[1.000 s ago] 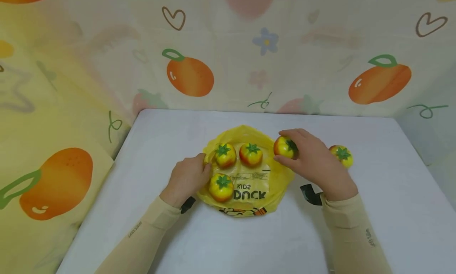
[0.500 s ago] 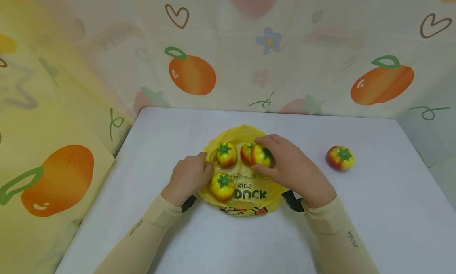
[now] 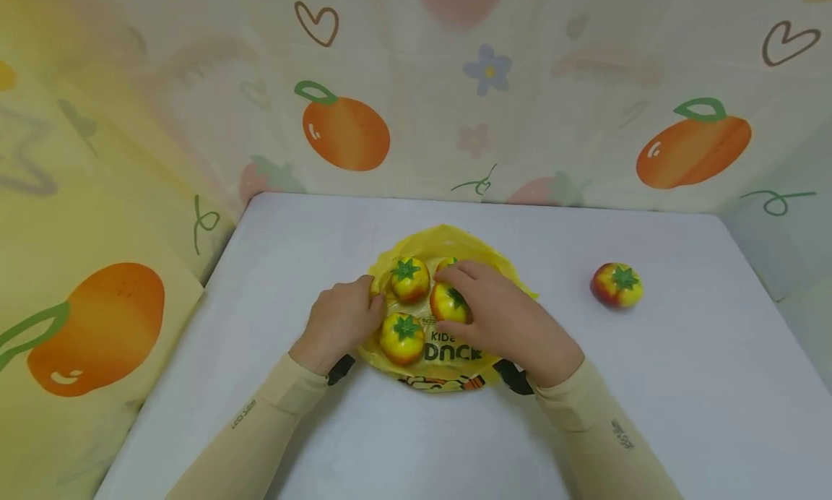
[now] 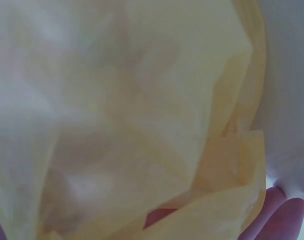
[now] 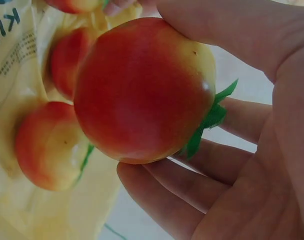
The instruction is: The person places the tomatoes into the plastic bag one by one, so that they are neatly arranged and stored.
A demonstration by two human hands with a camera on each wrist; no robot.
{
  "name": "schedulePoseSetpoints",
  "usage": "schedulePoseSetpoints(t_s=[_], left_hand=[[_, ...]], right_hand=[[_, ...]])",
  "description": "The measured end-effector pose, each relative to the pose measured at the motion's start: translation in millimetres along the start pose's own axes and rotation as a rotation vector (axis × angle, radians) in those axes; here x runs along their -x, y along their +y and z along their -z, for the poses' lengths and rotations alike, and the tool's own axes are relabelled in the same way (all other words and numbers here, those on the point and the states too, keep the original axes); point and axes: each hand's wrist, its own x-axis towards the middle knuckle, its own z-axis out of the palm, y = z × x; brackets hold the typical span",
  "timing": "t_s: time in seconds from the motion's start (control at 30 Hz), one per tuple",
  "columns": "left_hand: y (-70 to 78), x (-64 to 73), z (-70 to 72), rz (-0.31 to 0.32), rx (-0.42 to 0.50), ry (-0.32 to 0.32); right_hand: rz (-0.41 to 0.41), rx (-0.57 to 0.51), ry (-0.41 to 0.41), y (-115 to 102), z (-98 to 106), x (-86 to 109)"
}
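Yellow plastic bag (image 3: 448, 355): right hand (image 3: 503, 319) grips a red-yellow toy tomato (image 3: 448, 303) above it, hiding another; left hand (image 3: 341, 323) pinches its edge.

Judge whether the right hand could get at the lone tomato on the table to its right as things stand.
Probably not at once: the right hand already grips a tomato over the yellow bag. The path across the table to the lone tomato looks free.

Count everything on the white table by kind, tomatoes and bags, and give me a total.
Red-and-yellow toy tomatoes with green tops: 5 (back left on the bag, front left, one partly hidden, one in the right hand, one alone)
Yellow plastic bags: 1
Total: 6
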Motion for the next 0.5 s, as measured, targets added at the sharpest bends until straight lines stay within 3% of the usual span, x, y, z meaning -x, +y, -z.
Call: schedulePoseSetpoints(t_s=[0.5], left_hand=[[-1.5,-0.3,-0.2,-0.011,-0.017,0.007]], right_hand=[[-0.013,0.019,-0.100,-7.0,-17.6,-6.6]])
